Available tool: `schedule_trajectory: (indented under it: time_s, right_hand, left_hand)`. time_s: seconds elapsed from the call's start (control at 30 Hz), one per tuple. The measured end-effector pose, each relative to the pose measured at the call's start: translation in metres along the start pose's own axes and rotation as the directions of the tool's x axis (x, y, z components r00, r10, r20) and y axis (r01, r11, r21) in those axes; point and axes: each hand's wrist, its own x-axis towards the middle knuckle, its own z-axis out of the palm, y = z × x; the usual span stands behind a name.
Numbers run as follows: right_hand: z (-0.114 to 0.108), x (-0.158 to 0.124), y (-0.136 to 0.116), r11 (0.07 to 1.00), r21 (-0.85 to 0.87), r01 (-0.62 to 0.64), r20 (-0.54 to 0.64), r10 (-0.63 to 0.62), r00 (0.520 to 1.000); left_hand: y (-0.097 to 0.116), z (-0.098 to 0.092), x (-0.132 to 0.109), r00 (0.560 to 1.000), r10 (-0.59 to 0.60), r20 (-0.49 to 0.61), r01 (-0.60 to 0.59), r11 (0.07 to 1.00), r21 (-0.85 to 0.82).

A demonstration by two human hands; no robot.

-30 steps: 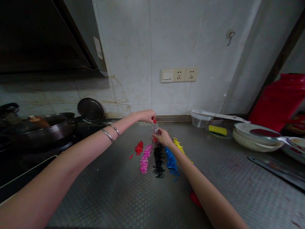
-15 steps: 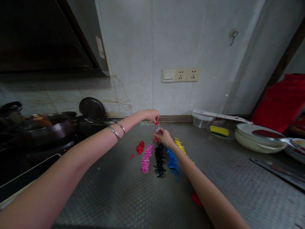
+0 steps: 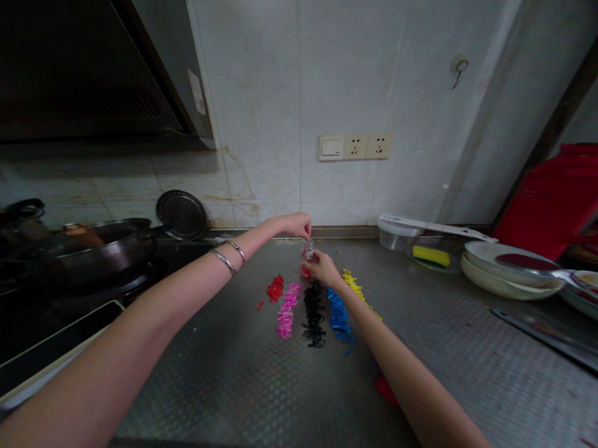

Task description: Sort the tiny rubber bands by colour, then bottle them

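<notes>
My right hand [image 3: 324, 269] is wrapped round a small clear bottle [image 3: 308, 251] that stands on the metal counter with red pieces in its lower part. Over the bottle's mouth, my left hand [image 3: 299, 225] is closed in a pinch, and what its fingertips hold, if anything, cannot be made out. In front lie a small heap of red rubber bands [image 3: 275, 288] and rows of pink rubber bands [image 3: 287, 310], black rubber bands [image 3: 313, 318], blue rubber bands [image 3: 339, 316] and yellow rubber bands [image 3: 353, 285]. My right forearm passes close beside the blue and yellow ones.
At left, a pan [image 3: 98, 254] sits on the stove by a round dark lid [image 3: 181, 215]. To the right are a plastic tub [image 3: 397, 235], a yellow sponge [image 3: 431, 255], stacked bowls [image 3: 494, 276] and a knife [image 3: 553, 342]. A red object [image 3: 386, 389] lies partly behind my right forearm.
Red bits showed between my left fingertips and the bottle's mouth before; now none are visible there. My left hand has risen very slightly. My right hand keeps its hold on the bottle.
</notes>
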Motion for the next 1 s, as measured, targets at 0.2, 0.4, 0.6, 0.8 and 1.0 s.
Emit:
schedule_trajectory:
  time_s: [0.2, 0.4, 0.6, 0.8, 1.0]
  right_hand:
    - [0.001, 0.001, 0.004, 0.999, -0.039, 0.02, -0.012, -0.02, 1.0]
    - [0.001, 0.001, 0.004, 1.0, -0.016, 0.02, 0.001, -0.02, 1.0]
    - [0.001, 0.0, 0.002, 1.0, -0.019, 0.017, 0.001, -0.017, 1.0]
    - [0.002, 0.0, 0.005, 1.0, 0.016, 0.009, 0.018, -0.009, 1.0]
    - [0.003, -0.001, 0.006, 1.0, 0.017, 0.026, 0.008, -0.026, 1.0]
  left_hand:
    - [-0.014, 0.007, -0.024, 0.973, -0.008, -0.232, -0.05, 0.968, -0.247]
    - [-0.016, 0.039, -0.093, 0.947, -0.021, -0.32, -0.035, 0.985, -0.169]
    - [-0.014, 0.084, -0.158, 0.978, -0.179, -0.109, 0.167, 0.98, -0.106]
    - [-0.008, 0.102, -0.18, 0.952, -0.294, 0.083, 0.305, 0.906, -0.294]
    - [-0.018, 0.118, -0.184, 0.954, -0.296, 0.04, 0.292, 0.897, -0.331]
